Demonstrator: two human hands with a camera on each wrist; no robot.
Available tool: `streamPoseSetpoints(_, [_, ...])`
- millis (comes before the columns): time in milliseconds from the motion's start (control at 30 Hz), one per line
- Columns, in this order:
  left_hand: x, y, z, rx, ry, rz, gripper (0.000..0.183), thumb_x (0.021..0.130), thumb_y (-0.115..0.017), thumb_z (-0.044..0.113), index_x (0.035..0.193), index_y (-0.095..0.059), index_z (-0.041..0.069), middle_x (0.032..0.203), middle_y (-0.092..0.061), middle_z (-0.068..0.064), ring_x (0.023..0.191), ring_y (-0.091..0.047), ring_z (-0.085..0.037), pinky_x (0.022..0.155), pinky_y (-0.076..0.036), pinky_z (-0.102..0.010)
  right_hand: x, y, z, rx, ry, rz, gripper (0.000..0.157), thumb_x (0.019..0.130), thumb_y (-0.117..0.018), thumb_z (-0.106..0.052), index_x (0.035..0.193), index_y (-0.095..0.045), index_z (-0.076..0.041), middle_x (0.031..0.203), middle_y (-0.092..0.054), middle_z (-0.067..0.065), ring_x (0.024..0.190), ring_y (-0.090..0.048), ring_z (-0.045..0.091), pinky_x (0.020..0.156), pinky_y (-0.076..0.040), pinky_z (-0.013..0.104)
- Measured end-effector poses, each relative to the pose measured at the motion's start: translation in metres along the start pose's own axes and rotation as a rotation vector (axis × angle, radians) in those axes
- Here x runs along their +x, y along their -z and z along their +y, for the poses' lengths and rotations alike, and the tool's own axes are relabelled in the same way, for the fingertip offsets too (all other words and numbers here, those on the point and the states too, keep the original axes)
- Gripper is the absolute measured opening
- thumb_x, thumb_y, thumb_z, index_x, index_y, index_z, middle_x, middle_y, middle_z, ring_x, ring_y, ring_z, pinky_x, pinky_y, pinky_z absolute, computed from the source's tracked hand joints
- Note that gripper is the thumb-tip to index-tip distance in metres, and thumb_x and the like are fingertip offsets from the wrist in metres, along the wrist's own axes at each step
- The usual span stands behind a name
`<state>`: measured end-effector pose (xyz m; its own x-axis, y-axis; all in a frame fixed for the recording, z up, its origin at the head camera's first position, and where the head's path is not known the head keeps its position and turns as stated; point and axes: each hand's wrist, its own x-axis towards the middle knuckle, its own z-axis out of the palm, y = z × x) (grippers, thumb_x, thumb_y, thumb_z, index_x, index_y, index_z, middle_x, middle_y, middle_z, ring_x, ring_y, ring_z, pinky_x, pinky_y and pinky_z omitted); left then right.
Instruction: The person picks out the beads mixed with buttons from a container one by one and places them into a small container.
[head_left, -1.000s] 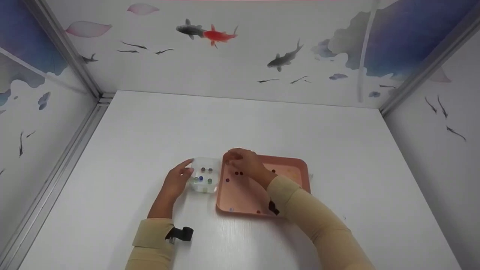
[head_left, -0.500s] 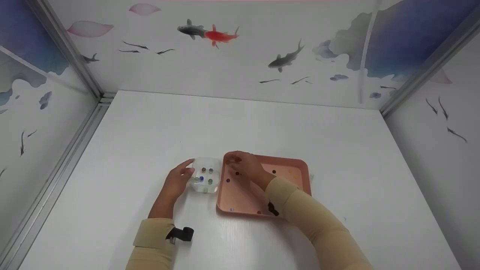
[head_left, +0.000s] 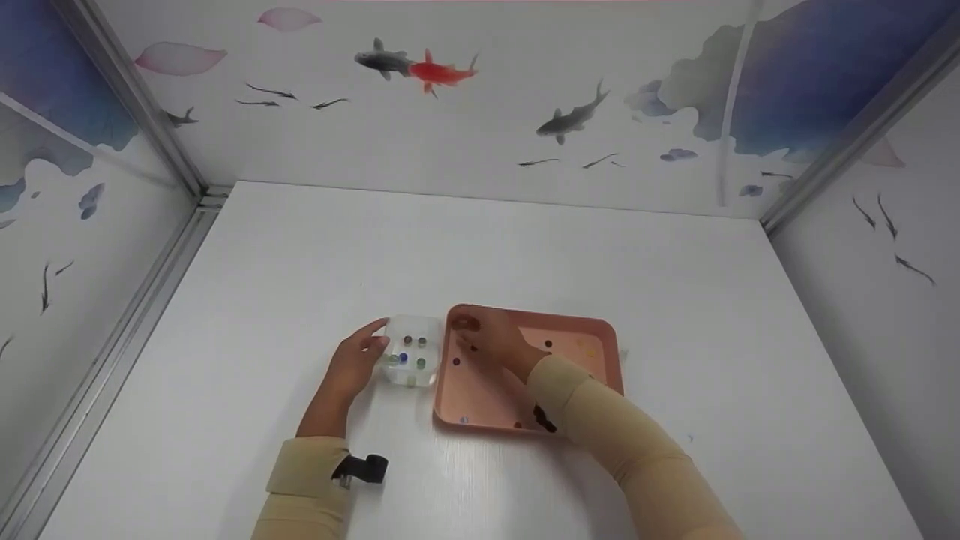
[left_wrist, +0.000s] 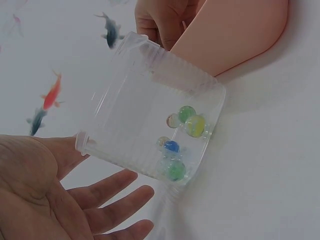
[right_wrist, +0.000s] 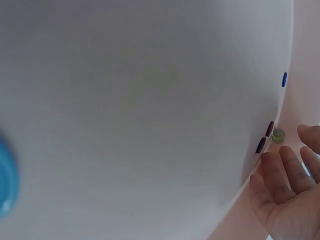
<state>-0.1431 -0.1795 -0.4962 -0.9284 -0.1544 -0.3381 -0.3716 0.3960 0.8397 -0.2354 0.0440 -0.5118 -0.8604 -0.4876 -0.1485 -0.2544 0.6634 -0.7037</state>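
A clear plastic container (head_left: 415, 326) with several glass marbles (left_wrist: 195, 125) in it stands left of the tray. My left hand (head_left: 355, 362) is at the container's left side, fingers extended, one fingertip touching its rim in the left wrist view. My right hand (head_left: 491, 335) is low over the far left corner of a pink tray (head_left: 495, 390), palm down with fingers bent loosely. Just off its fingertips is a greenish marble (right_wrist: 278, 135). Beside that marble lie a dark red piece (right_wrist: 270, 128) and a darker one (right_wrist: 260, 145); the hand partly hides this corner in the head view.
More small pieces lie in the tray, among them a dark one (head_left: 548, 343), a reddish one (head_left: 517, 425), a blue one (head_left: 463, 420) and a yellow one (head_left: 591, 353). A blurred blue round thing (right_wrist: 6, 175) shows at the right wrist view's left edge. White printed walls surround the table (head_left: 300, 247).
My right hand has come down a little in the tray's far left corner and now covers a marble seen there earlier. The left hand and the container have stayed put.
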Motion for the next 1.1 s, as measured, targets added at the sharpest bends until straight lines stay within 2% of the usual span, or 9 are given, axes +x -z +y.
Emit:
streamPoseSetpoints(133, [0.000, 0.000, 0.000, -0.005, -0.002, 0.006, 0.046, 0.103, -0.045, 0.025, 0.147, -0.041, 0.014, 0.140, -0.049, -0.021, 0.135, -0.039, -0.039, 0.109, -0.033, -0.054, 0.001, -0.002, -0.001, -0.024, 0.012, 0.018, 0.032, 0.094, -0.062, -0.009, 0.124, -0.063, -0.021, 0.118, -0.064, -0.009, 0.117, -0.056, 0.010, 0.103, -0.043, 0.032])
streamPoseSetpoints(333, [-0.002, 0.000, 0.001, -0.004, -0.001, 0.004, 0.046, 0.103, -0.045, 0.026, 0.147, -0.040, 0.015, 0.141, -0.048, -0.021, 0.135, -0.040, -0.039, 0.109, -0.034, -0.054, 0.002, -0.005, -0.001, -0.046, 0.035, 0.036, 0.031, 0.094, -0.061, -0.007, 0.124, -0.063, -0.018, 0.117, -0.064, -0.008, 0.113, -0.057, 0.009, 0.100, -0.045, 0.029])
streamPoseSetpoints(533, [-0.002, 0.001, 0.000, -0.002, -0.050, 0.002, 0.046, 0.103, -0.046, 0.025, 0.147, -0.041, 0.011, 0.135, -0.053, -0.024, 0.132, -0.042, -0.041, 0.107, -0.035, -0.055, 0.001, -0.008, -0.002, -0.073, 0.031, 0.081, 0.030, 0.095, -0.059, -0.008, 0.123, -0.065, -0.019, 0.117, -0.066, -0.007, 0.114, -0.058, 0.010, 0.100, -0.046, 0.031])
streamPoseSetpoints(867, [0.000, 0.000, -0.002, 0.017, -0.050, 0.013, 0.047, 0.103, -0.047, 0.025, 0.147, -0.041, 0.011, 0.136, -0.053, -0.022, 0.132, -0.043, -0.039, 0.107, -0.036, -0.054, -0.002, -0.013, -0.005, 0.006, -0.036, 0.124, 0.027, 0.097, -0.058, -0.011, 0.121, -0.065, -0.022, 0.113, -0.065, -0.012, 0.111, -0.058, 0.008, 0.101, -0.046, 0.031])
streamPoseSetpoints(1100, [0.000, 0.000, -0.001, 0.029, -0.039, 0.021, 0.046, 0.102, -0.047, 0.025, 0.147, -0.042, 0.013, 0.137, -0.053, -0.022, 0.133, -0.042, -0.040, 0.108, -0.034, -0.055, -0.001, -0.013, -0.005, 0.007, -0.038, 0.130, 0.023, 0.097, -0.058, -0.011, 0.115, -0.068, -0.022, 0.110, -0.066, -0.010, 0.109, -0.058, 0.008, 0.099, -0.047, 0.030])
